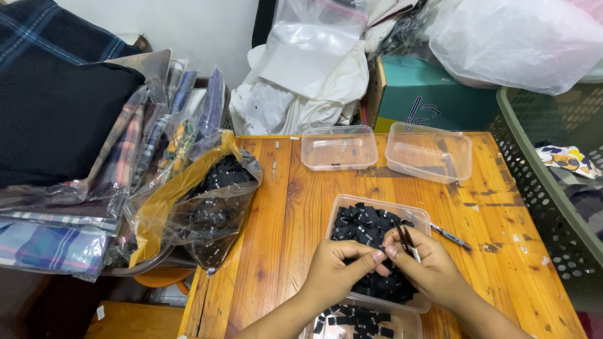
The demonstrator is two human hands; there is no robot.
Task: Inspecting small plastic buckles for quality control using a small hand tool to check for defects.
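Both hands meet over the near end of a clear tray (419, 216) filled with small black labels (367, 226). The left hand (336, 271) and right hand (424, 267) touch at the fingertips, closed in a pinch on 1 small black label between them; the piece itself is mostly hidden by the fingers. The right hand also carries thin tweezers (407, 242), tucked along the fingers, their long axis running near to far and leaning slightly left. The pile lies directly under and just beyond the grip, equally close to both hands.

A second, nearer tray (408, 320) holds a few sorted black labels, just near the left wrist. A pen (450, 237) lies on the wooden surface (282, 220), to the right of the filled tray. 2 empty clear tubs (339, 147) sit at the far edge. A plastic bag (207, 201) of more black pieces rests at the left edge, beside stacked packaged fabric. A green basket (553, 182) stands to the right.
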